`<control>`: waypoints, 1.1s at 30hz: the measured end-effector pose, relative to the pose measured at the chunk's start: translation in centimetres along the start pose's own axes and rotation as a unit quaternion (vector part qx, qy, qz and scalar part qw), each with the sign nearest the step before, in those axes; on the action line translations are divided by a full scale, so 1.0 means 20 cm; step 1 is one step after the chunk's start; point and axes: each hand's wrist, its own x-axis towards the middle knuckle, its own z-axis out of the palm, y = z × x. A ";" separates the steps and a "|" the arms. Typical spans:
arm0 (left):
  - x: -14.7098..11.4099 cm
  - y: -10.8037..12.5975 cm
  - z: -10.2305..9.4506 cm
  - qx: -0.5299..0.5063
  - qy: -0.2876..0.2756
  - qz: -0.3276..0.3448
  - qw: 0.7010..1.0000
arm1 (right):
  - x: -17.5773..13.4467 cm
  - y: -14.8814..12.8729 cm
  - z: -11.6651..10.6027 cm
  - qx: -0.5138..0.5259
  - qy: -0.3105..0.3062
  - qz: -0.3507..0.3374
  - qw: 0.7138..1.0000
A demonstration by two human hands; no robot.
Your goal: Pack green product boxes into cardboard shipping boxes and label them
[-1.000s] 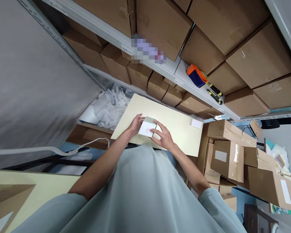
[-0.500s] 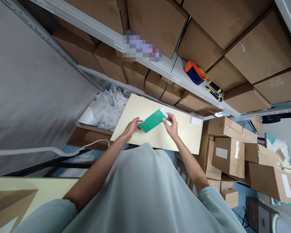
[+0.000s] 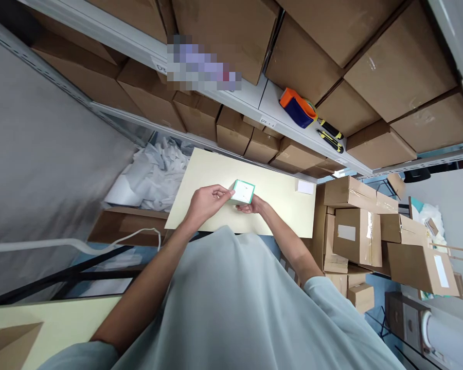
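Note:
A small green-edged carton [image 3: 243,191] is held over the cream tabletop [image 3: 278,216], with a white face bordered in green turned up toward me. At its left edge, the thumb and fingers of my left hand [image 3: 211,203] are closed on it. From the lower right, my right hand [image 3: 253,204] grips the carton, its fingers curled beneath and partly hidden. A white rectangular piece [image 3: 304,186] lies on the tabletop to the right, apart from both hands.
Shelves of cardboard boxes [image 3: 235,128] rise behind the table. A tape dispenser [image 3: 299,108] and utility knives [image 3: 331,140] lie on a shelf. Crumpled white wrapping [image 3: 154,174] fills a box at left. Stacked cartons [image 3: 357,236] stand at right; a white cable [image 3: 73,245] hangs at left.
The carton has been turned from its long green printed side to a white face. My left hand has moved onto its near left edge, my right hand to underneath. The view has shifted slightly.

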 end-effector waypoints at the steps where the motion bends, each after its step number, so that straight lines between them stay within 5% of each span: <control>1: 0.01 0.00 -0.01 -0.006 0.010 -0.007 1.000 | 0.01 0.03 0.02 0.009 -0.008 0.029 0.999; 8: 0.06 -0.12 -0.12 -0.024 0.039 -0.030 0.998 | 0.04 0.06 0.07 0.065 -0.026 0.083 0.994; 14: 0.09 -0.26 -0.28 -0.058 0.029 -0.057 0.996 | 0.08 -0.13 0.15 0.079 0.058 0.012 0.995; 19: 0.07 -0.48 -0.39 -0.043 0.048 -0.102 0.993 | 0.20 -0.40 0.28 0.020 0.112 -0.094 0.989; 24: 0.12 -0.72 -0.41 -0.085 0.064 -0.153 0.982 | 0.40 -0.67 0.48 -0.092 0.110 -0.197 0.970; 33: 0.29 -0.96 -0.42 -0.067 0.094 -0.207 0.971 | 0.67 -0.77 0.68 -0.104 0.157 -0.164 0.968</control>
